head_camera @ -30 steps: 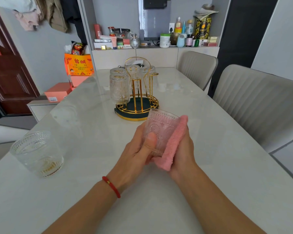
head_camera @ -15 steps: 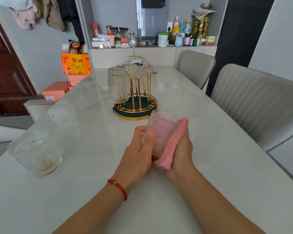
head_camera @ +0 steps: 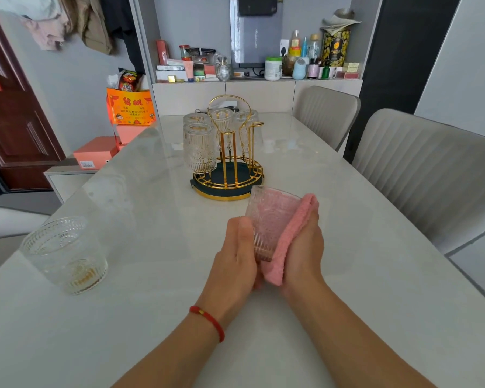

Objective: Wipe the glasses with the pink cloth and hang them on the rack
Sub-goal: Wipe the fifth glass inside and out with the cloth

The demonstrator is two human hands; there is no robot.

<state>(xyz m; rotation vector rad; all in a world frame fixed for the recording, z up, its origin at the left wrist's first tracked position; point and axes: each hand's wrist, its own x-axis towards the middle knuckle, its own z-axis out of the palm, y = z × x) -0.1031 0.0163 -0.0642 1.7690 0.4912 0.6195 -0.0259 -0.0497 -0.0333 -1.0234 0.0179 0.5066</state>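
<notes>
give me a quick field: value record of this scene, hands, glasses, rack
left hand: grips held glass, thumb on its side
right hand: presses pink cloth against the glass
held glass: tilted, above the table, mouth facing the rack
rack: gold, dark round base, beyond the hands
hung glasses: several upside down on the rack; exact count unclear
spare glass: upright on the table, to the left, untouched
stage: wiping, held glass not yet hung

Both hands [head_camera: 266, 256] hold glass [head_camera: 269, 219] w/ pink cloth [head_camera: 289, 236].
</notes>
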